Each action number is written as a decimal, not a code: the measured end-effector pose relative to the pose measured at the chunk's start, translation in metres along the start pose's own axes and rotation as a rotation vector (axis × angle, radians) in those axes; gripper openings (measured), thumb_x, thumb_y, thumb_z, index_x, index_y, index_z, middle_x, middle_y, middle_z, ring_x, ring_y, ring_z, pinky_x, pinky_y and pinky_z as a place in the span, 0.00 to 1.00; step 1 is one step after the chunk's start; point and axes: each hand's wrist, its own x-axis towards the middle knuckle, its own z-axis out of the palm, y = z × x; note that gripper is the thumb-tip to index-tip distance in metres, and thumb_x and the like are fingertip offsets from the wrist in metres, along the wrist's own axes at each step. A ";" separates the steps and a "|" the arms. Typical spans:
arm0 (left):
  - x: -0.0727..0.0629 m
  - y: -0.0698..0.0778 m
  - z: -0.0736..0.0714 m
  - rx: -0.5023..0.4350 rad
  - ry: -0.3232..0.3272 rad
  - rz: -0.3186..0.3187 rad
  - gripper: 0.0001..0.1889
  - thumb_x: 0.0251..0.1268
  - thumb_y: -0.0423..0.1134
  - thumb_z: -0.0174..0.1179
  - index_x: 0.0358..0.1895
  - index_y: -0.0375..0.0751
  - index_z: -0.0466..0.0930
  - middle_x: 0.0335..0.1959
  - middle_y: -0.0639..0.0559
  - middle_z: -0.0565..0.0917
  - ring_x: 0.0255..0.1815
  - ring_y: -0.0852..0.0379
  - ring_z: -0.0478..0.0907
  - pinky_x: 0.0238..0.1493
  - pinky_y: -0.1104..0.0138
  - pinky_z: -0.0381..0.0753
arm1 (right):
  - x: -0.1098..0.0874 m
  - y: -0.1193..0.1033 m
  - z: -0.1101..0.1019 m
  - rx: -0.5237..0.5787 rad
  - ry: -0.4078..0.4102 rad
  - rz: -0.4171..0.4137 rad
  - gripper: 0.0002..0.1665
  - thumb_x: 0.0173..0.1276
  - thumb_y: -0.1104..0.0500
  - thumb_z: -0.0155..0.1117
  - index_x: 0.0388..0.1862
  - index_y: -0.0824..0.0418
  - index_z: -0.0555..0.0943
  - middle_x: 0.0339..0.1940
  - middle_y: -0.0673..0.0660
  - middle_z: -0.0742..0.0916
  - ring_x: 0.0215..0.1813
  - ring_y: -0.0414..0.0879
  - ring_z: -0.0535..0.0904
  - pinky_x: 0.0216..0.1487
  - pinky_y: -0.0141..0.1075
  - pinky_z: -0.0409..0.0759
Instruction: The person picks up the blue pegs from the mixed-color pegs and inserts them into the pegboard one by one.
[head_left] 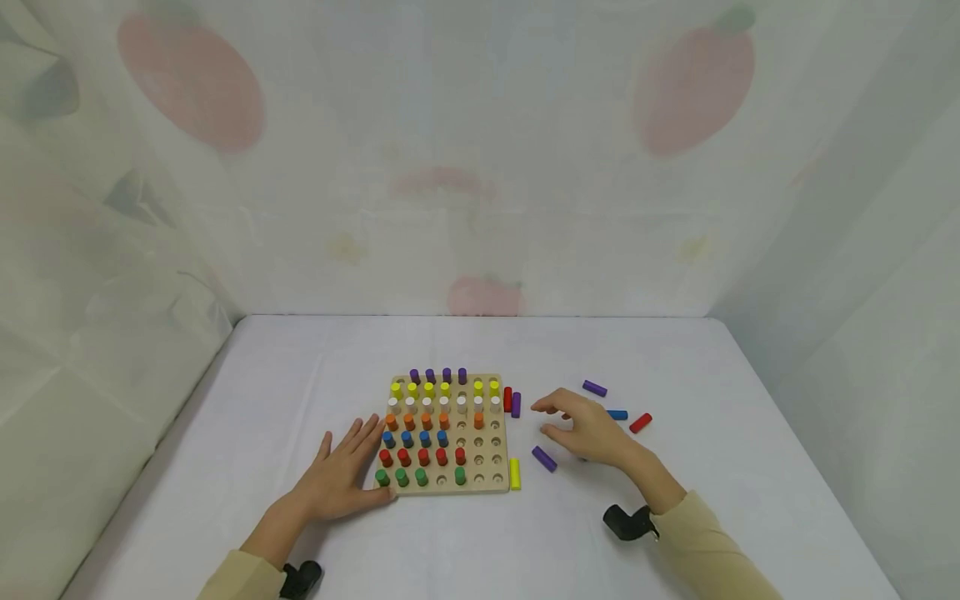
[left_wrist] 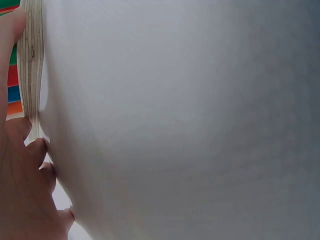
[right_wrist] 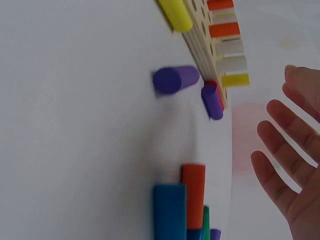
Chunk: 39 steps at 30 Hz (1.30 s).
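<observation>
A wooden pegboard [head_left: 487,442] lies on the white table with rows of purple, yellow, white, orange, blue, red and green pegs upright in it. Against its left edge rests my left hand [head_left: 341,475], fingers spread and thumb at the near left corner. To the right of the board, my right hand [head_left: 596,429] hovers over the table, fingers loosely bent and apart, holding nothing. A purple peg [head_left: 544,458] lies below its fingertips. Close to the board's right edge lie a red peg [head_left: 507,398], another purple peg [head_left: 516,405] and a yellow peg [head_left: 514,473].
Beyond my right hand lie a purple peg [head_left: 595,388], a blue peg [head_left: 617,414] partly hidden by the hand, and a red peg [head_left: 641,423]. The right wrist view also has an orange-red peg [right_wrist: 193,195] and a green peg [right_wrist: 206,222]. Patterned curtains surround the table.
</observation>
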 end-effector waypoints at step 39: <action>-0.001 0.002 -0.001 -0.001 0.004 -0.001 0.56 0.42 0.76 0.54 0.73 0.47 0.49 0.74 0.48 0.52 0.73 0.42 0.48 0.64 0.34 0.39 | -0.065 0.047 -0.008 -0.191 -0.011 0.146 0.19 0.54 0.56 0.70 0.46 0.53 0.80 0.42 0.43 0.80 0.40 0.36 0.69 0.43 0.31 0.76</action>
